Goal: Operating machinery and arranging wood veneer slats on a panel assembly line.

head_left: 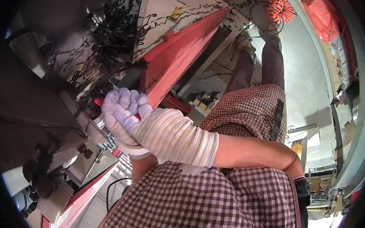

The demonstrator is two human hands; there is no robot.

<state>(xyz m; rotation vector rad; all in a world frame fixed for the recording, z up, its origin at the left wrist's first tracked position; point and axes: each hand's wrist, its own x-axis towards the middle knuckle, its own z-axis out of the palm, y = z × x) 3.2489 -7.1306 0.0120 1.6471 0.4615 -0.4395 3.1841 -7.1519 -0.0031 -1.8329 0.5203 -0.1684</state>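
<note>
My two hands, in pale striped knit gloves, are pressed together beside a dark metal machine. My right hand [161,123] reaches across from the right, fingers curled. Up against it, my left hand [116,125] is closed too, its bare wrist showing below the glove cuff. A red thing, perhaps a tool handle [98,102], pokes out beyond the fingers, and a bit of red shows between the gloves. Most of it is hidden in the grip, so its kind cannot be told. Dark machine parts lie just past the fingertips.
Tangled black shavings [116,32] cover the machine bed at the upper left. A red panel [185,52] slopes alongside. An orange coiled hose [280,11] lies near my feet; a red plastic bag [322,20] is at the upper right. My checked apron [211,202] hangs below my arms.
</note>
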